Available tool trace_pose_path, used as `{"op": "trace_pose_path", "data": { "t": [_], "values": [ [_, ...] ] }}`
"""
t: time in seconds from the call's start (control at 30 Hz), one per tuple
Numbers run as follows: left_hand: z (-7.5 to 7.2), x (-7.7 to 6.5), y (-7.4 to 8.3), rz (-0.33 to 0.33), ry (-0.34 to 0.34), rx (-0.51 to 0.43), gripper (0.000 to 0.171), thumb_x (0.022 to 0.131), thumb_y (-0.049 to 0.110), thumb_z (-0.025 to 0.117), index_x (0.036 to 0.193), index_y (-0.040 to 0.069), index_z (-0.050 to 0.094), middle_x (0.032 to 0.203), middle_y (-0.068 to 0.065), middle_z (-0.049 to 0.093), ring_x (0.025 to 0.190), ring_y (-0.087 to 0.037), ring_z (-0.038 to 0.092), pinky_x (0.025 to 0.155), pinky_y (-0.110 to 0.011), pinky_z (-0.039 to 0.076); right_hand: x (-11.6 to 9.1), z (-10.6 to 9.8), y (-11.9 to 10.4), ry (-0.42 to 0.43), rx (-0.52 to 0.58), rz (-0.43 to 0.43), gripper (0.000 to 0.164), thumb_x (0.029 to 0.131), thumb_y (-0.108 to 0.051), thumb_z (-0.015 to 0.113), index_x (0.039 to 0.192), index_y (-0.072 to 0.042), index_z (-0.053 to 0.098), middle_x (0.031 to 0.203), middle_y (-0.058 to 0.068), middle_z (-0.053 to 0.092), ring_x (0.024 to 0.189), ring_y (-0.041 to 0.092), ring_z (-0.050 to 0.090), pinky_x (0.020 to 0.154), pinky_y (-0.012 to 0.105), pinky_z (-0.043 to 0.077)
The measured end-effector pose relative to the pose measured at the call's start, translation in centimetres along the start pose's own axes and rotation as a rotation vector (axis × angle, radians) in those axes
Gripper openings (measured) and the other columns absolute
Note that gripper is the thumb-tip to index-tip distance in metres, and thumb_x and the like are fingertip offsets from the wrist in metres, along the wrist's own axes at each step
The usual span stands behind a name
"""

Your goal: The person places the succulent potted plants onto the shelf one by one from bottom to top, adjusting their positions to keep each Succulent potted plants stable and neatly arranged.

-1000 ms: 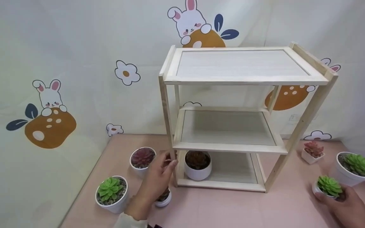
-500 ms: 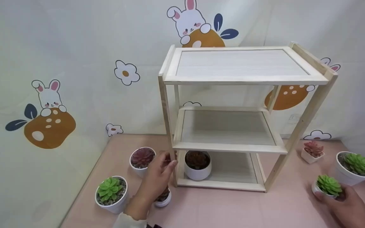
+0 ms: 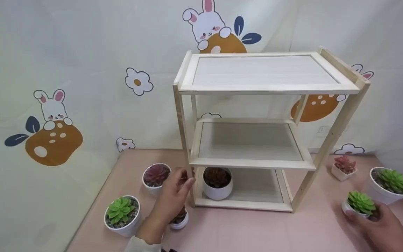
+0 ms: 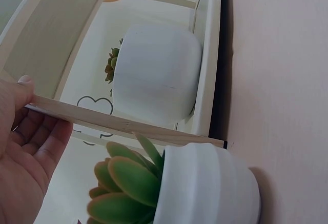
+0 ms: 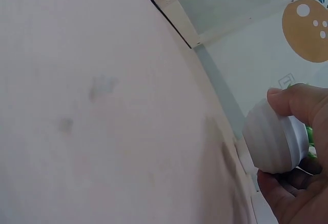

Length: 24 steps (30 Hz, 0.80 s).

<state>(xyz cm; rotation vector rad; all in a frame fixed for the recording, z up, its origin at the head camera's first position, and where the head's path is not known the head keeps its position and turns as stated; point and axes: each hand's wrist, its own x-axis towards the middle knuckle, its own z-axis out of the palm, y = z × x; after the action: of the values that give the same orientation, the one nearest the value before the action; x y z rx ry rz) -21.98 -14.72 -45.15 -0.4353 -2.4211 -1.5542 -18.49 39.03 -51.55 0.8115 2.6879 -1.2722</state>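
Observation:
My left hand (image 3: pixel 174 190) grips the left front post (image 3: pixel 183 140) of a three-tier wooden shelf (image 3: pixel 252 163), thumb on one side and fingers on the other in the left wrist view. On the shelf's bottom tier, a brown succulent in a white pot (image 3: pixel 217 189) stands at the left end. A small potted succulent (image 4: pixel 205 188) stands outside the post, partly hidden by my left forearm in the head view. At right, my right hand (image 3: pixel 385 227) holds a small green succulent in a white pot (image 5: pixel 271 139), tilted, thumb and fingers around the pot.
Beyond my right hand stand a larger green potted succulent (image 3: pixel 390 185) and a red one in a square pot (image 3: pixel 344 168). Left of the shelf are a dark red potted succulent (image 3: pixel 156 178) and a green one (image 3: pixel 121 215). Pink cloth (image 3: pixel 243 231) covers the table.
The small green succulent in my right hand has shifted slightly left and up and tilts a little more. My left hand keeps its grip on the shelf post. The head view has moved slightly.

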Motion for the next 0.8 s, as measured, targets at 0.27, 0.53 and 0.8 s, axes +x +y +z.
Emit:
{"op": "trace_pose_path", "data": {
  "t": [0.27, 0.53, 0.8],
  "values": [
    [0.0, 0.0, -0.1, -0.004, 0.0, 0.022, 0.03, 0.096, 0.036, 0.058, 0.121, 0.02, 0.057, 0.115, 0.0, 0.06, 0.113, -0.014, 0.058, 0.094, -0.029, 0.052, -0.7, 0.3, -0.3, 0.055, 0.005, -0.009, 0.119, 0.071, -0.068, 0.07, 0.15, 0.002, 0.015, 0.147, 0.03, 0.028, 0.13, 0.044, 0.032, 0.103, 0.063, 0.031],
    [0.0, 0.0, 0.0, -0.017, 0.003, 0.018, 0.029, 0.095, 0.036, 0.059, 0.119, 0.02, 0.057, 0.114, 0.0, 0.06, 0.111, -0.013, 0.059, 0.093, -0.029, 0.052, -1.0, 0.3, -0.7, 0.038, 0.005, -0.031, 0.12, 0.072, -0.069, 0.069, 0.15, 0.003, 0.014, 0.147, 0.031, 0.027, 0.13, 0.045, 0.031, 0.104, 0.064, 0.031],
    [0.0, 0.1, -0.2, -0.018, -0.003, 0.026, 0.029, 0.096, 0.035, 0.058, 0.119, 0.019, 0.057, 0.114, -0.002, 0.06, 0.111, -0.015, 0.059, 0.092, -0.029, 0.053, -1.7, 0.5, -1.5, 0.017, -0.005, -0.024, 0.12, 0.072, -0.067, 0.07, 0.15, 0.003, 0.012, 0.148, 0.032, 0.025, 0.132, 0.047, 0.028, 0.105, 0.064, 0.03]
  ]
}}
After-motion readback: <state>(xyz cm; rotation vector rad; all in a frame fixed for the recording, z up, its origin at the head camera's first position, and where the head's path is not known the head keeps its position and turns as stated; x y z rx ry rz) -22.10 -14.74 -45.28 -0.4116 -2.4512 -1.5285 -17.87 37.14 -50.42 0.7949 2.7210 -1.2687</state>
